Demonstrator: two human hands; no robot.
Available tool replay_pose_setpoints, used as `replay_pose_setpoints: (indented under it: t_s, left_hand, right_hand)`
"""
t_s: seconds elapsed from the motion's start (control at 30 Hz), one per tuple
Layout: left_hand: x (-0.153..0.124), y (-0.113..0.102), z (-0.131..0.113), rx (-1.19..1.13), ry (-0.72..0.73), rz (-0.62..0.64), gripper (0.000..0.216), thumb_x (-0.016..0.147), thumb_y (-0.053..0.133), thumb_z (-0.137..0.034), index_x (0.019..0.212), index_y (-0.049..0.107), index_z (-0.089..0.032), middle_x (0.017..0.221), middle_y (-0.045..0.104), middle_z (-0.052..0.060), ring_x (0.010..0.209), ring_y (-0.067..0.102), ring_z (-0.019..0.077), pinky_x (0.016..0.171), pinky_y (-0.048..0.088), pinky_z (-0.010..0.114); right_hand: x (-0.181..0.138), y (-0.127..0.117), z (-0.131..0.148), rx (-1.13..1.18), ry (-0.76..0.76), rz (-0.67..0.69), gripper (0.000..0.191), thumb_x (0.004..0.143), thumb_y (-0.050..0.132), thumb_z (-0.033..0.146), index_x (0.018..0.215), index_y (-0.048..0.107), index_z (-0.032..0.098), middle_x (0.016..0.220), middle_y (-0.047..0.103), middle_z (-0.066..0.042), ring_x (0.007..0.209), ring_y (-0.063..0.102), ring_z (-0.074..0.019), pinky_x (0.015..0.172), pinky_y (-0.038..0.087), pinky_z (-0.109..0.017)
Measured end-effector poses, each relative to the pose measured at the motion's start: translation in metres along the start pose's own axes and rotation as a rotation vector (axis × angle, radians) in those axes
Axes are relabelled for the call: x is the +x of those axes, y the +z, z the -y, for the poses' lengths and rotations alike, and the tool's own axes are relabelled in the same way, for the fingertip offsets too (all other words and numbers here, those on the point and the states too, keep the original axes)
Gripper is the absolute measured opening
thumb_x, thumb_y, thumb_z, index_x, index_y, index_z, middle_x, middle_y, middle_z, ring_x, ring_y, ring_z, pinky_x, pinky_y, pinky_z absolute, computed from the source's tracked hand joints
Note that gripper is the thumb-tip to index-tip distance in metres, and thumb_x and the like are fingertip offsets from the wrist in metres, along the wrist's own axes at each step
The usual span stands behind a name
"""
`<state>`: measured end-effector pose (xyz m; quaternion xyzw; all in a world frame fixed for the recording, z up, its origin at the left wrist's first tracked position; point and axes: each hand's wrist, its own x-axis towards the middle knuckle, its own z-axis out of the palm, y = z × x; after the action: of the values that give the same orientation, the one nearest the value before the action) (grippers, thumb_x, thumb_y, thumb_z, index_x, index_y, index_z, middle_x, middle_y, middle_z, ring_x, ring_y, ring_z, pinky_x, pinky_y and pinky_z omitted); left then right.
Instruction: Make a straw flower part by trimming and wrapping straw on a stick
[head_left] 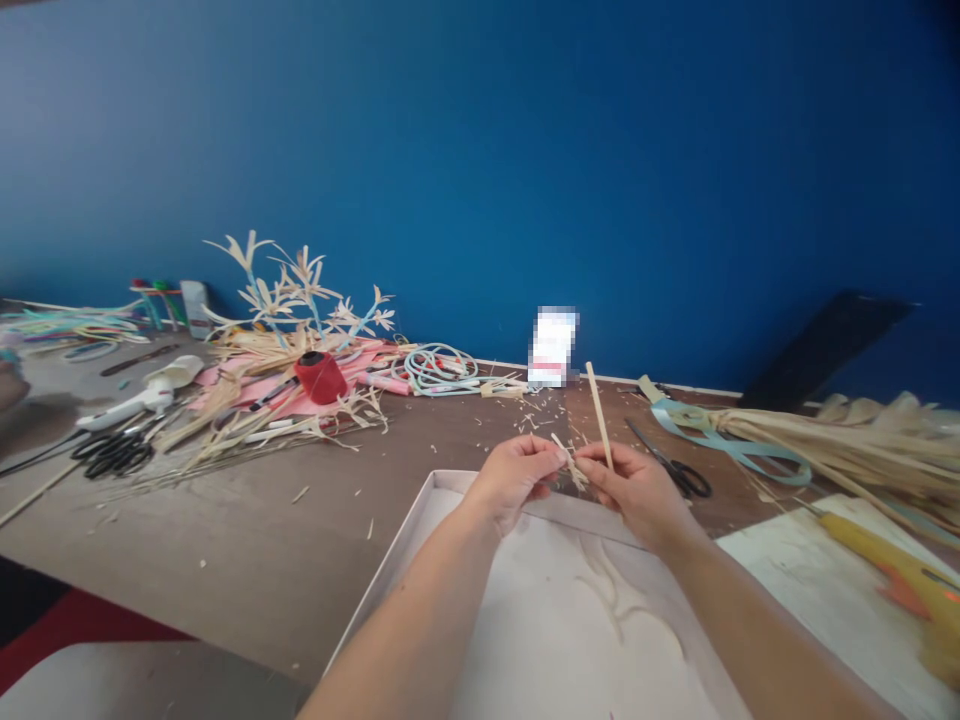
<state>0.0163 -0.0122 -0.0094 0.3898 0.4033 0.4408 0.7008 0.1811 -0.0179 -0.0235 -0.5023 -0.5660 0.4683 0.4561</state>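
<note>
Left hand (517,475) and right hand (637,490) met above the far edge of a white tray (424,520). The tuft (576,474), frayed and straw-coloured, sat between them, off the tabletop (300,560). Left grip: thumb and forefinger pinched together on the tuft, no gap seen. Right grip: thumb and forefinger closed in at the tuft's other side, a pale stick (599,415) rising from among the fingers, leaning slightly left. Could not tell whether stick and tuft touched behind the fingertips. Step in hand, by my reading: fine fingertip work on the strands, 2 hands sharing the piece, stick parked in the right. Next move seemed to call for a light, steady left pinch and enough play in the right fingers to shift the tuft without losing the stick; thin strands probably stood little tugging. Nearby: curved strips (619,600) in the tray; scissors (688,478) just beyond the right hand; a straw bundle (847,430) farther right, beside blue ribbon (750,452). Well to the left, a red spool (321,377) stood before straw flowers (277,298), with a glue gun (139,400) farther out.
</note>
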Motion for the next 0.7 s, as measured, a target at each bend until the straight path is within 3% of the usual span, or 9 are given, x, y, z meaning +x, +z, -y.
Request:
replay_pose_setpoints:
  t_s: [0.13,0.33,0.43,0.53,0.63,0.7]
  left_hand:
    - [0.001,0.001,0.003,-0.027,0.013,-0.002,0.026,0.057,0.072,-0.033,0.07,0.057,-0.015,0.062,0.048,-0.003,0.054,0.043,0.0047,0.047,0.031,0.017]
    - [0.001,0.003,0.006,0.009,0.062,-0.017,0.025,0.061,0.07,-0.033,0.072,0.057,-0.015,0.068,0.049,-0.002,0.056,0.042,0.0045,0.048,0.033,0.016]
    - [0.001,0.002,0.006,0.153,0.088,-0.023,0.025,0.064,0.067,-0.035,0.076,0.058,-0.015,0.072,0.052,0.0,0.06,0.045,0.0061,0.049,0.035,0.016]
    - [0.002,-0.002,0.006,0.333,0.113,-0.036,0.036,0.064,0.067,-0.033,0.095,0.058,-0.017,0.082,0.058,0.003,0.065,0.051,0.0094,0.051,0.038,0.018]
    - [0.003,-0.007,0.006,0.54,0.249,-0.071,0.051,0.067,0.064,-0.028,0.117,0.051,-0.023,0.093,0.06,0.004,0.07,0.054,0.0113,0.059,0.042,0.021]
    - [0.002,-0.009,0.005,0.714,0.375,-0.095,0.043,0.072,0.059,-0.027,0.115,0.054,-0.027,0.097,0.06,0.004,0.073,0.054,0.012,0.067,0.043,0.023]
  right_hand:
    - [-0.001,0.0,0.002,-0.014,-0.015,0.012,0.028,0.073,0.062,0.043,0.086,0.061,0.017,0.049,0.043,0.005,0.045,0.038,-0.0078,0.041,0.028,-0.02]
    - [-0.003,0.002,0.008,-0.089,0.007,0.033,0.028,0.069,0.065,0.04,0.086,0.059,0.019,0.062,0.053,0.003,0.045,0.041,-0.0071,0.042,0.033,-0.021]
    - [-0.002,0.0,0.009,-0.12,-0.014,-0.016,0.025,0.071,0.063,0.04,0.083,0.059,0.019,0.054,0.048,0.004,0.044,0.04,-0.0079,0.042,0.032,-0.021]
    - [-0.001,-0.002,0.009,-0.158,-0.008,-0.042,0.024,0.071,0.061,0.039,0.082,0.059,0.018,0.048,0.043,0.006,0.043,0.039,-0.0087,0.042,0.031,-0.021]
    - [-0.001,-0.004,0.009,-0.251,-0.012,-0.04,0.02,0.071,0.059,0.037,0.08,0.059,0.019,0.047,0.044,0.006,0.043,0.039,-0.0092,0.043,0.031,-0.022]
    - [0.0,-0.006,0.008,-0.333,-0.037,-0.042,0.017,0.072,0.058,0.036,0.078,0.059,0.019,0.051,0.048,0.004,0.046,0.041,-0.01,0.045,0.033,-0.023]
